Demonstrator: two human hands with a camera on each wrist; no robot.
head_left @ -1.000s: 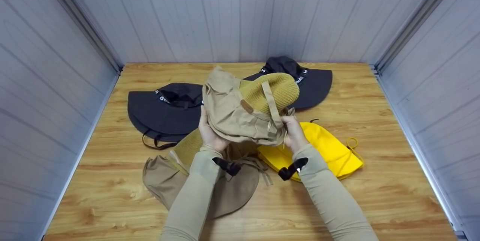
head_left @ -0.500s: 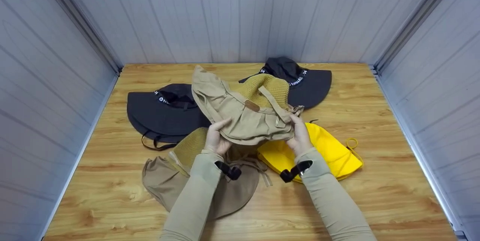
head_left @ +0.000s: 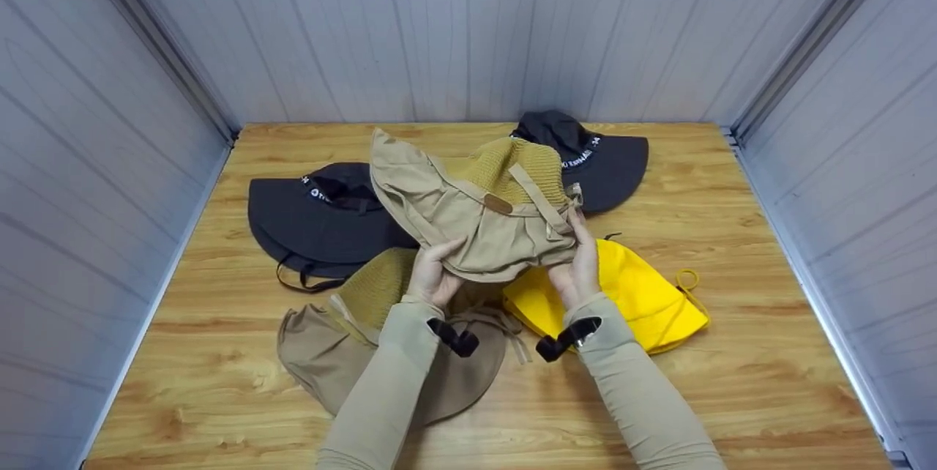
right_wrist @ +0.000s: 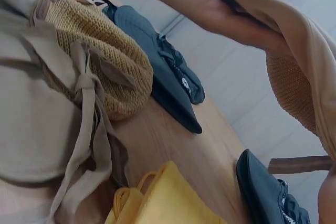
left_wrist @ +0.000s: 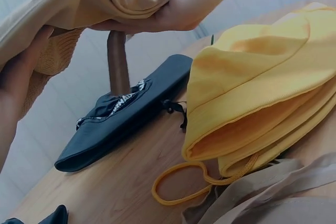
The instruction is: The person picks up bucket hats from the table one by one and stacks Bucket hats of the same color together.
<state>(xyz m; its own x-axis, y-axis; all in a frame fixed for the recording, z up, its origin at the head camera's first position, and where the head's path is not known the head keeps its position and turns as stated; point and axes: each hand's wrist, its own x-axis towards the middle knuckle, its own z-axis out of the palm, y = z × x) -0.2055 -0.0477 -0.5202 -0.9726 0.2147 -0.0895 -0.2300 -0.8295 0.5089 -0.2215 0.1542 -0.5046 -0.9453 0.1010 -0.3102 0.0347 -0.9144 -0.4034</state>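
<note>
Both hands hold up a beige sun hat [head_left: 476,217] with a mustard knitted crown, a brown patch and a fabric tie. My left hand [head_left: 435,272] grips the near brim at its left, thumb on top and fingers beneath. At the right end of the brim, my right hand [head_left: 577,261] pinches the cloth beside the tie. In both wrist views the hat is seen from below, a strap hanging down in the left wrist view. Under the left forearm lies a second beige hat [head_left: 322,353] with a knitted crown, partly covered by the arm.
A yellow hat [head_left: 644,294] with a cord loop lies right of the hands. Dark wide-brimmed hats rest behind: one dark hat [head_left: 315,221] at the left, another dark hat [head_left: 611,170] at the back right. Pale panel walls [head_left: 468,31] enclose the wooden surface [head_left: 747,382].
The held hat has swung left and its crown now stands more upright. My left hand has moved from the hat's left edge to the near brim, thumb over it.
</note>
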